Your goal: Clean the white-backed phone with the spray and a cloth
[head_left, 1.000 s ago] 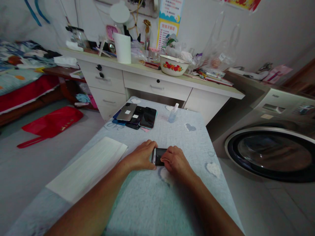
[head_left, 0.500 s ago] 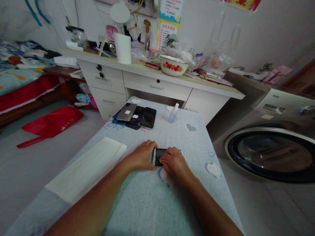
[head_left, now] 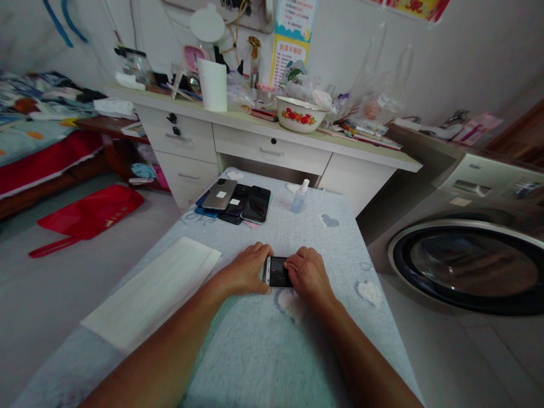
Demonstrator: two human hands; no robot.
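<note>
A phone point(head_left: 278, 273) with a dark screen and a pale edge lies flat on the cloth-covered table. My left hand point(head_left: 249, 269) grips its left end, thumb on the near side and fingers on the far side. Over the right part of the screen, my right hand point(head_left: 309, 275) is closed with its fingertips pressed together against the glass. Whatever those fingers hold is too hidden to name. Beyond my hands lie several stacked phones point(head_left: 256, 204), a grey one point(head_left: 220, 194) among them. A clear spray bottle point(head_left: 299, 198) stands to their right.
A whitish folded sheet point(head_left: 157, 294) lies on the table's left side. Behind the table stands a desk point(head_left: 272, 133) bearing a floral enamel bowl point(head_left: 301, 115) and a white cylinder point(head_left: 213, 85). On the right is a washing machine point(head_left: 467, 204); a red bag point(head_left: 91, 212) lies on the floor.
My right hand has slid a little to the right across the phone, uncovering more of the screen. My left hand stays on the phone's left end.
</note>
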